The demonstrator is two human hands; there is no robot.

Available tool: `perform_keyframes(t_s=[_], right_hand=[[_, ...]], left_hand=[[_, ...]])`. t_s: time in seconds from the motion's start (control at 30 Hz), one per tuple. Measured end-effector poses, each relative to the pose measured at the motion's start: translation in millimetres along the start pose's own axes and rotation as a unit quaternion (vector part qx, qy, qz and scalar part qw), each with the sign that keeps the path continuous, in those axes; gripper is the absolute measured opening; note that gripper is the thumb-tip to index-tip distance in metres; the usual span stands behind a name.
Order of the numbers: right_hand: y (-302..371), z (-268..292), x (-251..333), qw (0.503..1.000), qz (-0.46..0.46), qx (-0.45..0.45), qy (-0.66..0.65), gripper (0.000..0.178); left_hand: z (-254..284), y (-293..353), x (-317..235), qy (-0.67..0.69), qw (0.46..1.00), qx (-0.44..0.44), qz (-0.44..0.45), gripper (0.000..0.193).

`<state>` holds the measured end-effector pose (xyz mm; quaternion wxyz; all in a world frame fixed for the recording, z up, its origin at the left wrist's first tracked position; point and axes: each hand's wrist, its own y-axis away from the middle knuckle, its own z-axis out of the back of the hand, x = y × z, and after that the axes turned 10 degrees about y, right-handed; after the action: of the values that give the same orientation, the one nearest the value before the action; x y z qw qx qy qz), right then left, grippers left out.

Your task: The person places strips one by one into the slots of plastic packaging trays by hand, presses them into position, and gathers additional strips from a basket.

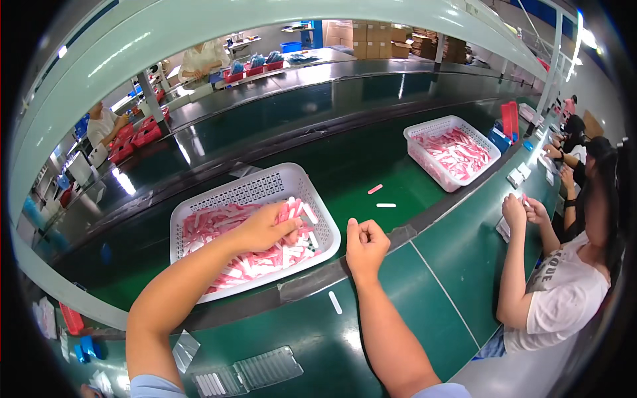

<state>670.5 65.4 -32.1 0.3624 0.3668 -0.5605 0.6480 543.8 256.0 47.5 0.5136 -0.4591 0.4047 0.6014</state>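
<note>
My left hand (267, 227) reaches into a white perforated plastic basket (310, 189) heaped with small, flat, round-ended pink and white strips (232, 270). Its fingers are closed around a few strips at the basket's right side. To the right of the basket, by the belt's near edge, my right hand (367, 247) is curled closed; whatever it may hold is hidden. One white strip (335, 302) lies on the green table left of my right forearm. Below my hands is an opened clear plastic case (269, 368), with several white strips in its left half.
A second basket of pink and white strips (452, 150) stands farther right on the green belt (352, 172). Between the baskets lie a pink strip (375, 189) and a white strip (386, 205). A clear plastic bag (186, 350) is near my left forearm. Co-workers sit at right.
</note>
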Motion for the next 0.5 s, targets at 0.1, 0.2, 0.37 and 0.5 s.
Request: perform_keyframes(t_s=[0.1,0.2,0.37,0.5], right_hand=[[0.5,-0.2,0.4,1.0,0.0,-0.003,0.0,0.038],[1.2,0.2,4.1,1.0,-0.017,0.006,0.003,0.038],[1.9,-0.6,4.7,1.0,-0.016,0.01,0.003,0.035],[0.2,2.1,0.5,1.0,-0.023,0.007,-0.002,0.035]], left_hand=[[2.4,11.9,-16.8,0.054,0.996,-0.015,0.069,0.023],[3.6,21.2,-29.2,0.043,0.993,-0.042,0.1,0.025],[9.1,27.8,-30.0,-0.16,0.981,-0.023,0.107,0.055],[-0.4,33.9,-44.1,-0.387,0.915,-0.009,0.112,0.073]])
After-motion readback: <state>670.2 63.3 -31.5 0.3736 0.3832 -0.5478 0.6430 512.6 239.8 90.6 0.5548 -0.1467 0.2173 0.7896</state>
